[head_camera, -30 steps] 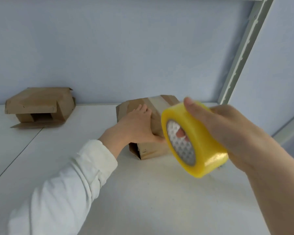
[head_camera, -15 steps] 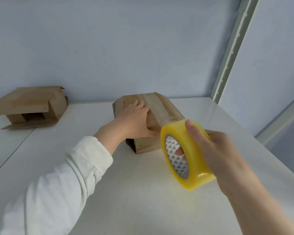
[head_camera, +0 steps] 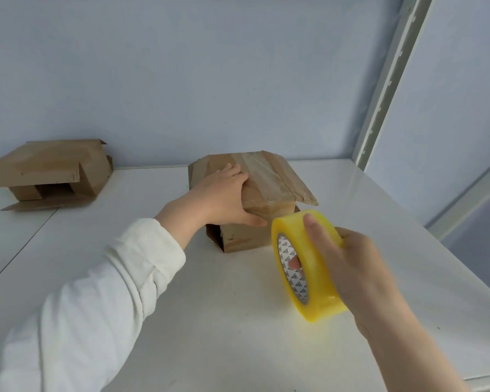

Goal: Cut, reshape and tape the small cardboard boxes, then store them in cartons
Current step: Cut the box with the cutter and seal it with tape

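Yellow tape roll [head_camera: 309,264], brown box [head_camera: 263,188], white table [head_camera: 210,321]

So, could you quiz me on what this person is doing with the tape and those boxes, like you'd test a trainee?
1. What does the right hand hold?
A. scissors
B. a yellow tape roll
C. a knife

2. True or false: the left hand rests on the nearer cardboard box.

3. How many cardboard boxes stand on the white table?

Key
1. B: the fingers curl round the roll, one through its core.
2. True: the fingers lie over its top and the thumb lies along its front.
3. Two: the second box sits untouched at the far left, against the wall.
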A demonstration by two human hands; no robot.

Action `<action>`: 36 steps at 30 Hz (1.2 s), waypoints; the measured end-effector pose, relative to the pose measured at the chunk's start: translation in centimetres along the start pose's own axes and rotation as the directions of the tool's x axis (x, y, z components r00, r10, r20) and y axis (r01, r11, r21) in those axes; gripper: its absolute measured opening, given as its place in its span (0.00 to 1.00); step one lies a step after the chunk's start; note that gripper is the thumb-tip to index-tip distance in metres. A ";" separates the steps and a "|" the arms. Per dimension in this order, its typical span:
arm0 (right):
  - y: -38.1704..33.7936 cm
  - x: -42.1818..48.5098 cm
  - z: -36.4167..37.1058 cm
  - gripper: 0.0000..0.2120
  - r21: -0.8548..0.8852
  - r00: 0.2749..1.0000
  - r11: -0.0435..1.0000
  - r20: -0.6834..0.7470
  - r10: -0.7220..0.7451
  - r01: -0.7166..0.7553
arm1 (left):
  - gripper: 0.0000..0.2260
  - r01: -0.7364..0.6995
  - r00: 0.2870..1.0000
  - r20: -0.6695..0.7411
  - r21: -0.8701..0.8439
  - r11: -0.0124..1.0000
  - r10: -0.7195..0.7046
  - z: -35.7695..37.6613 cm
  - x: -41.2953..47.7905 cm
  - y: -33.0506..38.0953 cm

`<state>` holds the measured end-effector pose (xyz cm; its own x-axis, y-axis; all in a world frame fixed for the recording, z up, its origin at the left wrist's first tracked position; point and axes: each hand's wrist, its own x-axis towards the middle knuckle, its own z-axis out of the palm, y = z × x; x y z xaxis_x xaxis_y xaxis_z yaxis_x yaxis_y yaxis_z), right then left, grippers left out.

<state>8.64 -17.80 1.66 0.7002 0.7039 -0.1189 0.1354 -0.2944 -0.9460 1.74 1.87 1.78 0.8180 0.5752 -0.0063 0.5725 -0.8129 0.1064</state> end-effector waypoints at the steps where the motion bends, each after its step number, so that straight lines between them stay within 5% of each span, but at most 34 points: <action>1: 0.0 0.2 0.1 0.17 0.020 1.000 1.000 0.016 0.006 -0.006 | 0.47 -0.001 1.000 0.010 0.006 1.000 0.001 -0.3 0.1 0.0; 9: -1.2 0.7 2.0 0.19 0.209 0.959 0.963 0.259 0.113 -0.170 | 0.45 0.038 0.999 -0.002 0.065 0.997 -0.037 -0.8 1.0 -1.5; 15: -1.3 1.3 0.8 0.19 0.091 0.987 0.994 0.149 -0.066 0.053 | 0.43 0.054 0.998 -0.012 0.057 0.997 -0.053 -0.8 1.0 -0.7; 29: -0.6 1.2 1.1 0.20 0.097 0.985 0.992 0.164 0.058 -0.075 | 0.43 0.071 0.994 -0.083 0.001 0.998 -0.070 0.3 0.6 -1.0; 31: -0.6 1.2 1.0 0.19 0.117 0.985 0.990 0.160 0.058 -0.077 | 0.36 0.088 0.962 -0.240 -0.168 0.982 -0.128 1.0 -1.0 -0.5; 34: -0.6 1.1 0.8 0.18 0.094 0.981 0.992 0.182 0.065 -0.083 | 0.17 -0.036 0.760 -0.528 -0.618 0.786 -0.380 2.8 -4.9 2.4; 36: -0.5 1.3 0.8 0.18 0.098 0.975 0.992 0.213 0.062 -0.084 | 0.16 -0.052 0.794 -0.346 -0.858 0.511 -0.499 3.5 -5.8 4.2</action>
<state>8.96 -16.24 1.75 0.5420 0.8058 -0.2387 0.0061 -0.2878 -0.9577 -0.45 -5.19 -1.25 0.3447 0.8941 0.2858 0.2018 -0.3679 0.9077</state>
